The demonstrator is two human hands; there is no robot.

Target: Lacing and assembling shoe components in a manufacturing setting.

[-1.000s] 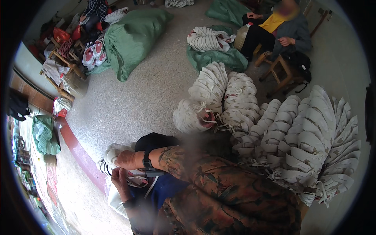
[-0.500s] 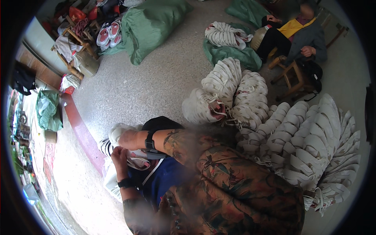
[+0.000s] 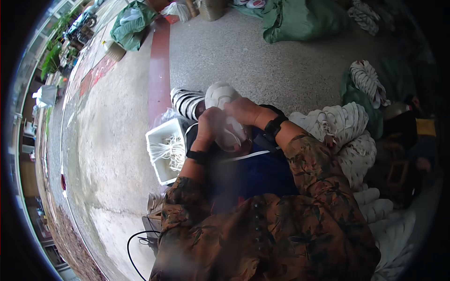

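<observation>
A white sneaker (image 3: 229, 133) rests over my lap, toe pointing away from me. At its laced front my left hand (image 3: 210, 125) is closed, fingertips pinched against the shoe; what lies between them is too blurred to make out. My right hand (image 3: 243, 111) grips the sneaker's upper from the right side, with its fingers curled. One white shoelace (image 3: 246, 156) trails across the dark blue apron (image 3: 265, 173) to the right of the shoe. Just left of the toe sits a bundle of black-and-white striped shoes (image 3: 186, 103).
On my left stands a white bin (image 3: 161, 175) of loose white shoelaces (image 3: 169, 152). Long rows of nested white shoes (image 3: 340, 124) lie on my right. Farther off are green sacks (image 3: 302, 21) and a wooden stool (image 3: 397, 173) near a seated person. A black cable (image 3: 130, 248) loops at lower left.
The view has swung left, bringing the bin of shoelaces into sight. Both hands stay at the sneaker, now drawn close together, and the right no longer hides so much of it.
</observation>
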